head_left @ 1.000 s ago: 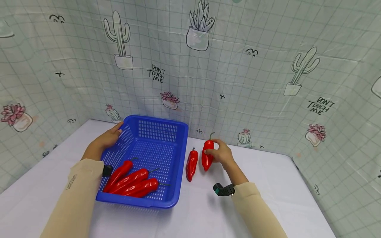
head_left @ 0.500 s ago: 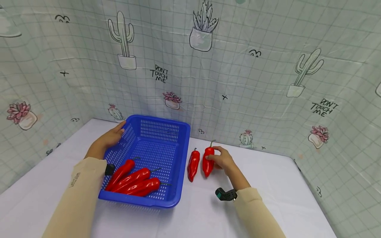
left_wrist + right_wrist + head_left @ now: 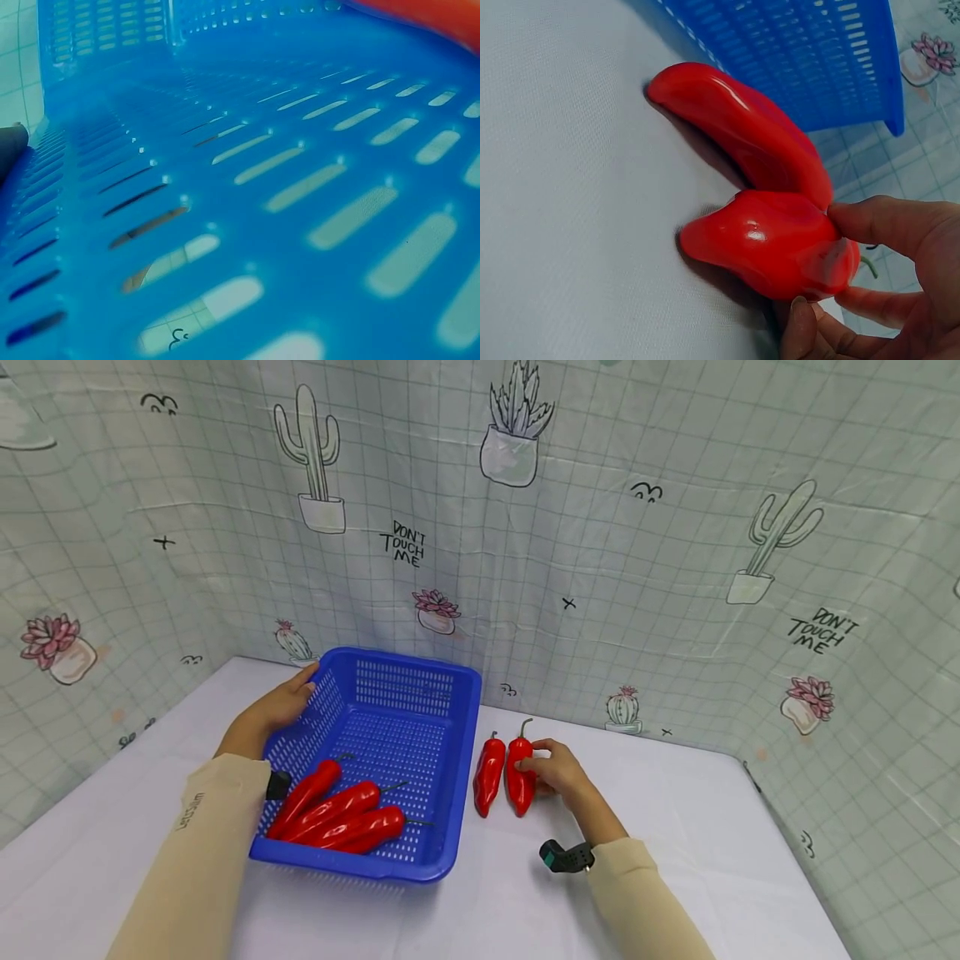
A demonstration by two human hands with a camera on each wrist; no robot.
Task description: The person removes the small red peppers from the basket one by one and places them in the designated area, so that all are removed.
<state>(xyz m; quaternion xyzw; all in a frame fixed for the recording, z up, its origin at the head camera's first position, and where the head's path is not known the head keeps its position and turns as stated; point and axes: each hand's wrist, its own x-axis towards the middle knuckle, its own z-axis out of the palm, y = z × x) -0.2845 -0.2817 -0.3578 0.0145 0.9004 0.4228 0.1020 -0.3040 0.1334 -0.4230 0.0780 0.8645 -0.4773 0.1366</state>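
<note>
My right hand (image 3: 558, 768) pinches a red chili pepper (image 3: 519, 781) by its upper part, thumb on one side and fingers on the other. In the right wrist view this pepper (image 3: 772, 244) touches a second red chili pepper (image 3: 742, 124), which lies on the white table. My left hand (image 3: 285, 703) holds the left wall of a blue plastic basket (image 3: 470, 752) near its far corner. Bits of the fingers show through the slits in the left wrist view. Several red chili peppers (image 3: 337, 814) with stems lie in the near left part of the basket.
A white cloth covers the table (image 3: 675, 835). Behind and at both sides hangs a pale grid-patterned curtain (image 3: 622, 552) with cactus drawings. The basket's right wall stands close beside the two loose peppers.
My right hand has come down and nearer with its pepper, then shifted left against the pepper beside the basket. My left hand stays at the basket's wall. The head view has shifted slightly.
</note>
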